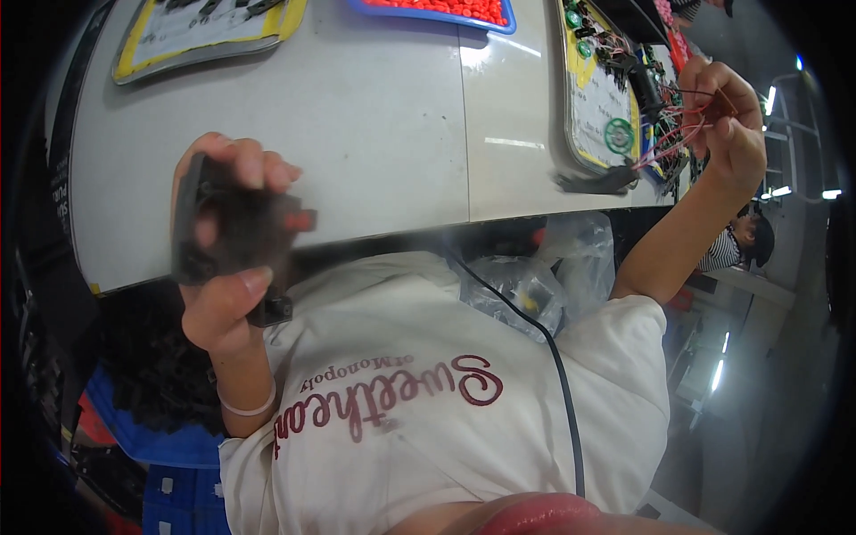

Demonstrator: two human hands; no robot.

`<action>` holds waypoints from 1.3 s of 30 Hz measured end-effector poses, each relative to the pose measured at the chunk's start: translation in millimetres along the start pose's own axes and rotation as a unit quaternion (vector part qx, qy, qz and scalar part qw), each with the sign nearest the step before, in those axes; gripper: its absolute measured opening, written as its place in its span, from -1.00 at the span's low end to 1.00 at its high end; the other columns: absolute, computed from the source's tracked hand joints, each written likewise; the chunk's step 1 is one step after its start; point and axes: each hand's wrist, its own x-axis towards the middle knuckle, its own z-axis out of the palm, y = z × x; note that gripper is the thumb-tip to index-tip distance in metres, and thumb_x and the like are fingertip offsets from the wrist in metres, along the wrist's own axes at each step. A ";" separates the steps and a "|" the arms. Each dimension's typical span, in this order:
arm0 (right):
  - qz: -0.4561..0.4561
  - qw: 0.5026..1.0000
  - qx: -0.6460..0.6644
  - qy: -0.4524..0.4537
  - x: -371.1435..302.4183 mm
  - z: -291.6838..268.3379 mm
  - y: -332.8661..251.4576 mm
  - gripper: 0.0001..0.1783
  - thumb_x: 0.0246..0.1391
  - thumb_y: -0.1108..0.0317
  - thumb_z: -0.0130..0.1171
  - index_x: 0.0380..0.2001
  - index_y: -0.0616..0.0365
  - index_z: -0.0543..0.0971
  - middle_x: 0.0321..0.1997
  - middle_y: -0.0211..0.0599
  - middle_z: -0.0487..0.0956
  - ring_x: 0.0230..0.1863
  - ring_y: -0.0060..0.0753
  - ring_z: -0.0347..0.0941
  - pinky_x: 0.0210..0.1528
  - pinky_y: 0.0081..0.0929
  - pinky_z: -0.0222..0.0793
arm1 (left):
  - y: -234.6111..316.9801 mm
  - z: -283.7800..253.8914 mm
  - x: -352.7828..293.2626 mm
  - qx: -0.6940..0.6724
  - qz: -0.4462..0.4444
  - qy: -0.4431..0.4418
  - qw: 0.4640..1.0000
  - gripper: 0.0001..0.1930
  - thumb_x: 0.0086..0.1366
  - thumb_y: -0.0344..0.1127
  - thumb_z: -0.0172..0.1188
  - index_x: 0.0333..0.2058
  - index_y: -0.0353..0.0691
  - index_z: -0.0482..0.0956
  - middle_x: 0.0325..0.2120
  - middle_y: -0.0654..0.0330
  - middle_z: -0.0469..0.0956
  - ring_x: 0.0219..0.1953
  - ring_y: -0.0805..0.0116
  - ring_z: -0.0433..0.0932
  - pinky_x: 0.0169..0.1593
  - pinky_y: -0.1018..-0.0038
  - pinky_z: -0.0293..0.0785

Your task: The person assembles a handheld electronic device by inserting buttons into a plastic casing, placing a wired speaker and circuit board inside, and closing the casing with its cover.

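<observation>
My left hand (223,308) is raised at the near left edge of the table, fingers and thumb closed around a black plastic housing (234,234). The housing is blurred; a small red part (300,220) shows on its side. Up at the right, my right hand (738,134) pinches a bundle of thin red and dark wires (673,150). A dark elongated piece (599,182), smeared by motion, hangs at the wires' lower end. Close by is a green round disc (618,135); whether it hangs from the wires or lies on the tray behind, I cannot tell.
A yellow-edged tray (578,116) with wired parts stands at the right. At the far side are a blue tray (428,13) of small red pieces and another yellow-edged tray (209,62). A blue bin (169,450) with black parts sits lower left. A black cable (557,357) crosses my shirt.
</observation>
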 end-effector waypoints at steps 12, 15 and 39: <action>-0.050 0.991 -0.119 0.015 57.4 44.3 -4.5 -0.48 0.12 0.39 0.37 0.10 0.43 0.50 0.02 0.00 0.57 0.09 -0.16 0.52 0.24 -0.23 0.39 | -19.4 19.0 8.2 -0.099 0.021 -0.101 0.990 -0.12 -0.26 -0.31 0.15 0.19 -0.39 0.25 -0.08 0.05 0.37 0.04 0.17 0.40 0.28 0.25 0.26; -0.069 0.992 -0.099 0.030 32.5 3.5 16.1 -0.49 0.11 0.41 0.37 0.09 0.42 0.50 0.01 -0.01 0.57 0.07 -0.19 0.53 0.20 -0.27 0.41 | -7.5 36.7 7.9 -0.101 -0.116 -0.035 0.988 -0.08 -0.29 -0.31 0.13 0.22 -0.34 0.23 -0.04 0.07 0.34 0.08 0.12 0.38 0.34 0.23 0.23; -0.272 0.935 -0.069 0.215 52.6 243.8 49.8 -0.52 -0.18 0.69 0.50 -0.15 0.42 0.50 -0.02 0.23 0.59 -0.06 -0.05 0.64 -0.01 -0.24 0.68 | -31.6 24.6 5.8 -0.241 -0.016 -0.068 0.968 -0.35 -0.02 -0.37 -0.01 0.12 -0.52 0.37 0.11 -0.25 0.44 0.15 -0.07 0.50 0.30 0.14 0.42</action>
